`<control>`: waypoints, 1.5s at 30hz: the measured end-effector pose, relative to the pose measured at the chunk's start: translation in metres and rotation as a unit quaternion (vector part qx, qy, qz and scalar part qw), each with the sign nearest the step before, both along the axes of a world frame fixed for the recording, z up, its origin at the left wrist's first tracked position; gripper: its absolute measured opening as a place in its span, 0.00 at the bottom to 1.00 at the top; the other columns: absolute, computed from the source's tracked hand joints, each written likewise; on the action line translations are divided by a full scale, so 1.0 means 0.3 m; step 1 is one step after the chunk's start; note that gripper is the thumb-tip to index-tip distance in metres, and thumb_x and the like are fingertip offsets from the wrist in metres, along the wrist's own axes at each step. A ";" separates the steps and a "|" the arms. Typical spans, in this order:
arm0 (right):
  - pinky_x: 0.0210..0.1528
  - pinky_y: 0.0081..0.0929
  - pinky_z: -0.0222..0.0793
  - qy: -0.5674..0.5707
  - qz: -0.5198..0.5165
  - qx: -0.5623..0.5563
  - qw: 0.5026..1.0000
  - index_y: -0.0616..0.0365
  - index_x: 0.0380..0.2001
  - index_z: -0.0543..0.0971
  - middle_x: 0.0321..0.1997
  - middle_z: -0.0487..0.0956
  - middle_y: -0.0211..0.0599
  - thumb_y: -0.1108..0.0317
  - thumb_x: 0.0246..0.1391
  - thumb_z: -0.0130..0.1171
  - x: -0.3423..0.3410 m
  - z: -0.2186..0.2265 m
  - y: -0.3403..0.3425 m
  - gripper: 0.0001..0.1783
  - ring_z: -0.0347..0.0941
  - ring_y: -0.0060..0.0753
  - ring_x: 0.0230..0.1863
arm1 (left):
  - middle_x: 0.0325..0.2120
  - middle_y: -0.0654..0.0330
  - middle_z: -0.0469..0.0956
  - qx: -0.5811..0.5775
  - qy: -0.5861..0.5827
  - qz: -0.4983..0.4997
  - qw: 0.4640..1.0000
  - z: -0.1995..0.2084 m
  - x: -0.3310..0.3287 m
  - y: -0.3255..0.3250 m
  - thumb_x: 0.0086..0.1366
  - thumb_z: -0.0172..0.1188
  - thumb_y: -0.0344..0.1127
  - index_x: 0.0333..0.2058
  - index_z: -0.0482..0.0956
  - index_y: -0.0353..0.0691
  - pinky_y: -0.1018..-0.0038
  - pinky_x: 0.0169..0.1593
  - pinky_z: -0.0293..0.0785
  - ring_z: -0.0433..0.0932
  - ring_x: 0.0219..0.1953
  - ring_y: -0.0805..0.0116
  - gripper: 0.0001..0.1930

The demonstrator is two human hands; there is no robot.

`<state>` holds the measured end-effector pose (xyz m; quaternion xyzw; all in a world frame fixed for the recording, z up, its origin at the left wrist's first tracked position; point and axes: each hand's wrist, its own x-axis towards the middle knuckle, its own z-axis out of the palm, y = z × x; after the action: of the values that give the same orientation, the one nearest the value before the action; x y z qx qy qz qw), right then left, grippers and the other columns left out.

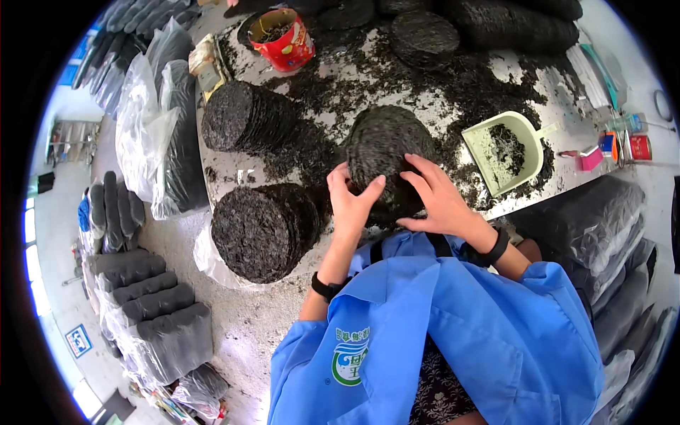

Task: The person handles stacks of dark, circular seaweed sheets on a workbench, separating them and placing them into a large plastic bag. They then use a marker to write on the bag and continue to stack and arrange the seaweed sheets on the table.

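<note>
A stack of round, black dried seaweed sheets (386,138) stands in front of me on the table, its top slightly blurred. My left hand (351,205) grips its near left edge, the thumb against the near side and the fingers curled along the left. On the near right edge rests my right hand (443,202), fingers bent over the rim and thumb lower down. To the left, two more rolls of seaweed sheets, a far one (244,117) and a near one (262,230), lie on their sides with their round faces toward the left.
Black seaweed crumbs cover much of the white table (329,92). A pale green dustpan (470,142) holding crumbs lies at the right; a red bucket (287,51) stands at the far left. More seaweed stacks (425,37) line the back. Bagged rolls (180,142) stand beyond the left edge.
</note>
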<state>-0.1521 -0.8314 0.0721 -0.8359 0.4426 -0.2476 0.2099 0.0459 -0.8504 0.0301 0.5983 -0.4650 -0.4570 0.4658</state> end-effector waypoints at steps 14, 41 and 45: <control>0.57 0.38 0.60 -0.270 -0.106 0.232 0.929 0.62 0.44 0.64 0.60 0.60 0.52 0.56 0.41 0.70 0.027 -0.008 -0.042 0.34 0.61 0.48 0.59 | 0.49 0.58 0.66 0.091 0.399 -0.077 0.909 0.100 -0.034 0.064 0.53 0.59 0.18 0.54 0.55 0.39 0.70 0.53 0.70 0.69 0.52 0.67 0.32; 0.38 0.24 0.67 -0.190 -0.278 -0.111 0.935 0.59 0.40 0.77 0.34 0.78 0.38 0.77 0.59 0.46 -0.198 0.088 -0.118 0.11 0.73 0.33 0.31 | 0.54 0.54 0.68 0.069 0.549 0.004 0.833 -0.002 0.154 0.113 0.50 0.57 0.34 0.57 0.63 0.39 0.58 0.62 0.57 0.65 0.57 0.54 0.33; 0.40 0.26 0.68 -0.124 -0.243 -0.090 0.958 0.57 0.42 0.77 0.36 0.78 0.41 0.77 0.58 0.46 -0.108 0.110 -0.111 0.12 0.74 0.41 0.33 | 0.52 0.55 0.66 0.048 0.500 0.018 0.865 0.040 0.101 0.095 0.46 0.56 0.25 0.61 0.54 0.45 0.56 0.59 0.62 0.66 0.55 0.54 0.40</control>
<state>-0.1843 -0.8649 0.1051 -0.6811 0.5790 -0.4316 0.1207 0.0763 -0.8218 0.0422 0.3193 -0.1371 -0.7081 0.6147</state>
